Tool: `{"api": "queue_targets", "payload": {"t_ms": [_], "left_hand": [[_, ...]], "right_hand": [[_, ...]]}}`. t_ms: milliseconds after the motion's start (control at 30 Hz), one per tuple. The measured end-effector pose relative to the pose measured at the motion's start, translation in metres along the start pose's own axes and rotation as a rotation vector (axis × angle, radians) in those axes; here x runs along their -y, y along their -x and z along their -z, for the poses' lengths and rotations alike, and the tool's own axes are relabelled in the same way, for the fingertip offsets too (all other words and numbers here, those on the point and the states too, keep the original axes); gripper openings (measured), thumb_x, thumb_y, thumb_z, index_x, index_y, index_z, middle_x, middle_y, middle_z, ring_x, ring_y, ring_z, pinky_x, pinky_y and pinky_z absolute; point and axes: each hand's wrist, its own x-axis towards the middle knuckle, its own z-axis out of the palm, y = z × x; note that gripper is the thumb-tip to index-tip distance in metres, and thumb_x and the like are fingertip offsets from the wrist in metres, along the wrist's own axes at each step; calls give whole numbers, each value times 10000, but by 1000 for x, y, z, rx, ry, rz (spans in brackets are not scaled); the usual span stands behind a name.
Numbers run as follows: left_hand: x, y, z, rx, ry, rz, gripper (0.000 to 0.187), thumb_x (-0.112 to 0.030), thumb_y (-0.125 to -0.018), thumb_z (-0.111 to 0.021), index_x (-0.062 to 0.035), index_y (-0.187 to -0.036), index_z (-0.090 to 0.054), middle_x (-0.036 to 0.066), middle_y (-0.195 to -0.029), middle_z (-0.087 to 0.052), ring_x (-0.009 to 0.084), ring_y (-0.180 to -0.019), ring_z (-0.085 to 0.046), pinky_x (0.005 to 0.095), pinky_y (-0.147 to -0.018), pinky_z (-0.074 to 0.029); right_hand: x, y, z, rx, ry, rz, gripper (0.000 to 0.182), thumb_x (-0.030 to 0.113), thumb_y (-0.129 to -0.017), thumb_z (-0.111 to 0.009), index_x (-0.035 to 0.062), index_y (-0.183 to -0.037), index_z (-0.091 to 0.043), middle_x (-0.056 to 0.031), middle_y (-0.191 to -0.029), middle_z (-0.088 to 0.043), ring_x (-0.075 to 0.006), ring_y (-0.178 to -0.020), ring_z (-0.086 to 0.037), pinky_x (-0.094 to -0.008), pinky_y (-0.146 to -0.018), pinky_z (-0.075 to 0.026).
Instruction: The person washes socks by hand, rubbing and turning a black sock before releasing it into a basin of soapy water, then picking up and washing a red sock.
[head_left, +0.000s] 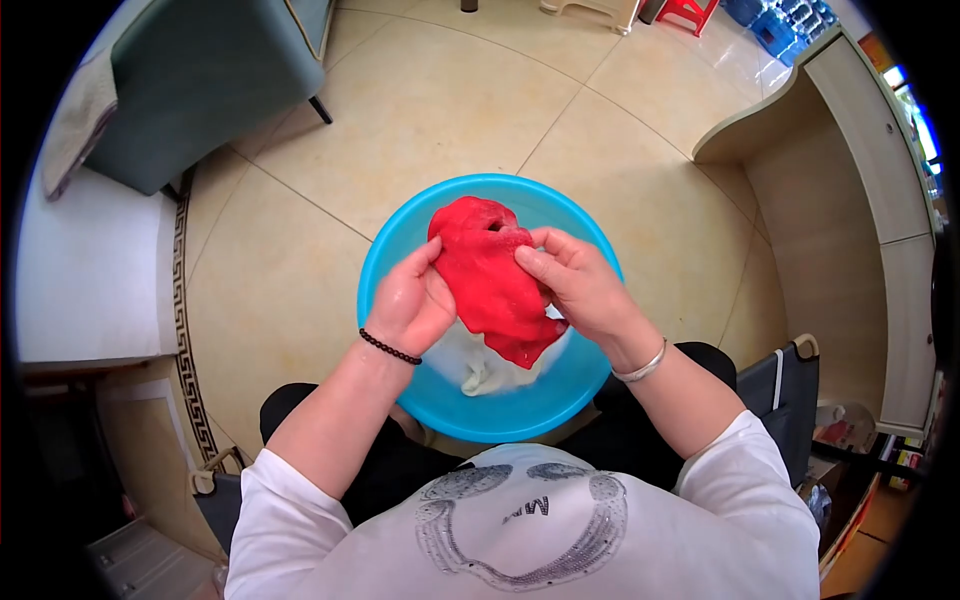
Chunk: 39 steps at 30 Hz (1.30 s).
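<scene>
A wet red cloth (487, 275), bunched and hanging in folds, is held up over a round blue basin (378, 265). My left hand (410, 297) has its fingers closed on the cloth's left edge. On the other side, my right hand (572, 280) pinches the upper right part between thumb and fingers. What kind of garment or cloth it is, I cannot make out. Below it, a pale cloth (480, 378) lies in cloudy, soapy water in the basin, partly covered by the red one.
The basin stands on a tiled floor (420, 100) between my knees. A grey-green armchair (215, 85) is at the upper left, a wooden cabinet (830, 160) at the right. Stools, including a red one (687, 12), and blue water bottles (780, 30) are at the back.
</scene>
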Motion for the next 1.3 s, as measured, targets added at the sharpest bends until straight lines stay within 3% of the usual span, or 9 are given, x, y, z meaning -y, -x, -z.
{"api": "queue_targets", "payload": {"t_ms": [167, 233, 333, 467, 667, 900, 1100, 1233, 1300], "left_hand": [[16, 3, -3, 39, -39, 138, 456, -342, -968, -451, -36, -1304, -419, 121, -1282, -512, 234, -1195, -491, 403, -1015, -396], [15, 4, 1, 84, -420, 89, 439, -275, -947, -518, -42, -1307, -423, 102, -1264, -522, 206, -1176, -502, 388, -1008, -401], [9, 6, 0, 63, -480, 57, 459, -230, -920, -569, -38, -1311, -422, 96, -1257, -527, 193, -1166, -507, 375, -1001, -407], [7, 8, -6, 54, -453, 9, 465, -214, -907, -585, -37, -1306, -426, 99, -1250, -532, 202, -1163, -510, 374, -994, -414], [12, 14, -18, 192, -213, 229, 493, -185, -859, -639, -36, -1285, -439, 83, -1195, -549, 197, -1129, -526, 368, -954, -442], [10, 12, -9, 20, -426, 31, 395, -161, -853, -651, -31, -1202, -519, 55, -1123, -584, 173, -1054, -561, 340, -911, -464], [10, 17, -15, -40, -472, -33, 324, -118, -865, -632, -16, -1160, -548, 67, -1091, -606, 166, -1000, -588, 316, -845, -501], [15, 18, -17, -91, -597, -108, 308, -120, -860, -641, -12, -1140, -572, 70, -1049, -623, 149, -950, -608, 285, -772, -529], [14, 18, -15, -107, -638, -94, 311, -129, -862, -641, -16, -1143, -572, 67, -1071, -620, 160, -970, -602, 302, -822, -506]], "right_hand": [[3, -1, 1, -89, -26, 15, 205, 153, -907, -584, 19, -1061, -560, 1, -757, -592, -51, -592, -465, -199, -534, -395], [4, -2, 3, -94, -44, 19, 207, 145, -905, -586, 15, -1064, -560, -3, -755, -593, -54, -594, -470, -199, -538, -397], [6, -1, 5, -78, -77, 17, 211, 134, -903, -585, 7, -1070, -560, -9, -754, -596, -61, -598, -479, -199, -546, -403], [9, 0, 6, -22, -108, 51, 219, 122, -909, -570, -11, -1082, -555, -16, -754, -597, -69, -608, -491, -201, -562, -416], [10, 3, 0, -11, 60, 184, 189, 102, -912, -559, -22, -1052, -583, -19, -754, -596, -69, -638, -515, -208, -589, -443], [10, 5, 0, -156, 99, 179, 147, 99, -901, -576, -11, -992, -610, -6, -774, -591, -65, -651, -525, -212, -588, -449], [8, 10, -6, -149, 605, 582, 128, 89, -843, -645, 20, -950, -629, -52, -812, -625, -108, -648, -572, -234, -570, -462], [4, 5, -8, -206, 952, 891, 143, 55, -759, -678, 43, -895, -637, -88, -784, -625, -211, -652, -603, -283, -563, -479], [1, 2, -7, -229, 1082, 1044, 153, 47, -734, -680, 47, -881, -637, -90, -774, -623, -241, -650, -603, -300, -561, -482]]}}
